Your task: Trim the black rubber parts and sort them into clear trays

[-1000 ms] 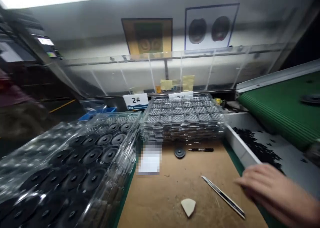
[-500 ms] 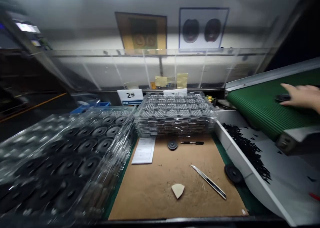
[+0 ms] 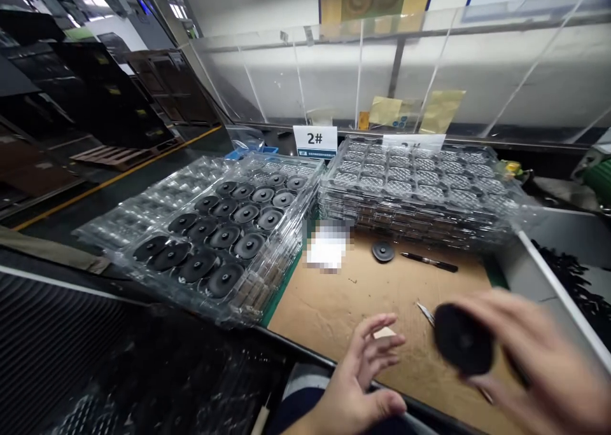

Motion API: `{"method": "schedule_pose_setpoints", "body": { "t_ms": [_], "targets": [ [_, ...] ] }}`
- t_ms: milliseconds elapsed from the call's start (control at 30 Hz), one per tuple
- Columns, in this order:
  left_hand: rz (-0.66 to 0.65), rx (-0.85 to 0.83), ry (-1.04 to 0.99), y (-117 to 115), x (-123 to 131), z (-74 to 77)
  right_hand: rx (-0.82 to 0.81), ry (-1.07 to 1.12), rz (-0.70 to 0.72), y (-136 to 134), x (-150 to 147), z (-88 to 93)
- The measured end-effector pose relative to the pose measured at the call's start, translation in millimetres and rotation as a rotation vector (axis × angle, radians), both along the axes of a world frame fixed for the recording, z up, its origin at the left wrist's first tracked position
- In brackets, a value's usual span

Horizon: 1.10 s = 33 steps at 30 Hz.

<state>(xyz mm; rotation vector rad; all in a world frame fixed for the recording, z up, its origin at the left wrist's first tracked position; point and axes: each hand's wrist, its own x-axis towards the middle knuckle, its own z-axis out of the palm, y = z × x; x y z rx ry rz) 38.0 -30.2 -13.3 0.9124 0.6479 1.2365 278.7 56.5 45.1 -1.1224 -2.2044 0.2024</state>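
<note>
My right hand (image 3: 539,352), blurred by motion, grips a black oval disc (image 3: 463,339) above the right side of the brown board (image 3: 310,320). A second dark edge shows under its fingers, too blurred to name. To its left my left hand (image 3: 365,378) is held open, fingers spread and curved, with nothing in it. Behind those fingers lies a beige wedge-shaped piece (image 3: 384,333), partly covered. The held disc hides most of a utility knife (image 3: 424,313). A small round black disc (image 3: 382,252) and a black pen (image 3: 429,261) lie farther back.
On the left, a clear plastic tray (image 3: 281,257) holds rows of black discs. Stacked clear trays (image 3: 415,200) stand at the back. A white bin (image 3: 568,282) with small black parts is at right, below part of a green conveyor (image 3: 599,180).
My right hand has come from the green conveyor to over the board, bringing the black disc. My left hand has entered the view. The view has turned left.
</note>
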Motion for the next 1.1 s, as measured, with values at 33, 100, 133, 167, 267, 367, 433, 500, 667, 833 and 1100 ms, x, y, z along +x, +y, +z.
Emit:
{"method": "schedule_pose_setpoints", "body": {
  "t_ms": [33, 100, 133, 167, 267, 367, 433, 500, 667, 833, 1100],
  "targets": [
    [0.024, -0.013, -0.049, 0, 1, -2.6, -0.053, -0.045, 0.105, -11, -22, -9.9],
    [0.047, -0.035, -0.100, -1, -2, -4.1, -0.171, -0.043, 0.248, -31, -62, -28.6],
    [0.063, -0.058, -0.107, -3, -6, -3.9, -0.221, 0.016, 0.265, -38, -78, -37.2],
    [0.080, -0.086, -0.111, -4, -11, -3.8, -0.268, 0.079, 0.270, -44, -91, -45.5],
    [0.102, -0.171, -0.168, -7, -25, -5.9, -0.358, 0.207, 0.297, -50, -112, -67.4],
    [0.104, -0.275, -0.259, -5, -32, -8.5, -0.406, 0.238, 0.361, -44, -116, -79.3],
    [0.105, -0.332, -0.331, -1, -32, -7.7, -0.424, 0.233, 0.363, -39, -114, -77.3],
    [0.076, -0.347, -0.414, 5, -30, -5.1, -0.446, 0.233, 0.339, -35, -113, -68.4],
    [-0.074, -0.321, -0.586, 18, -30, -4.8, -0.442, 0.300, 0.268, -34, -119, -46.7],
    [-0.133, -0.316, -0.634, 22, -34, -11.3, -0.442, 0.354, 0.252, -40, -124, -49.9],
    [-0.078, -0.402, -0.512, 20, -38, -10.1, -0.543, 0.346, 0.255, -39, -118, -58.3]
  ]
}}
